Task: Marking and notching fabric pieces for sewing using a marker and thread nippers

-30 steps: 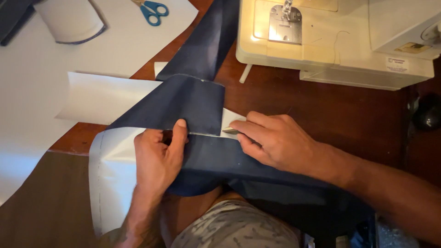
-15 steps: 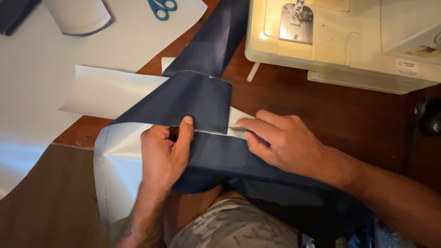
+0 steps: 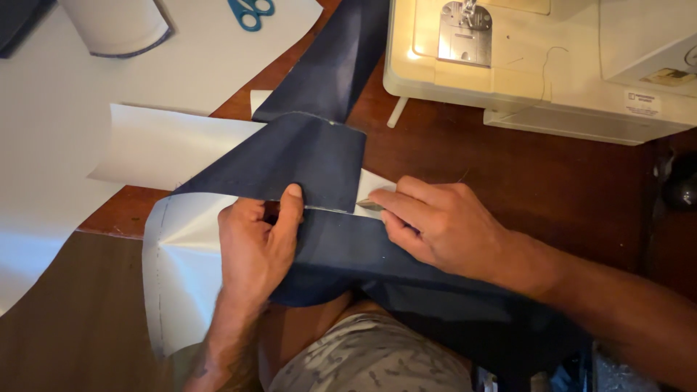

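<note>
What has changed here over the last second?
Very little: only the view drifts a bit. The left hand keeps pressing the folded navy fabric with its thumb at the fold's edge, and the right hand stays beside it. Scissors and sewing machine have not moved.

Little has shifted. The left hand (image 3: pixel 254 243) has slid a touch along the navy fabric (image 3: pixel 305 156) toward the sewing machine (image 3: pixel 537 65) — its thumb now lies across the fold's lower edge. The right hand (image 3: pixel 443 225) has edged with it, its small tool (image 3: pixel 370 205) staying at that edge — both slightly nearer the machine.
</note>
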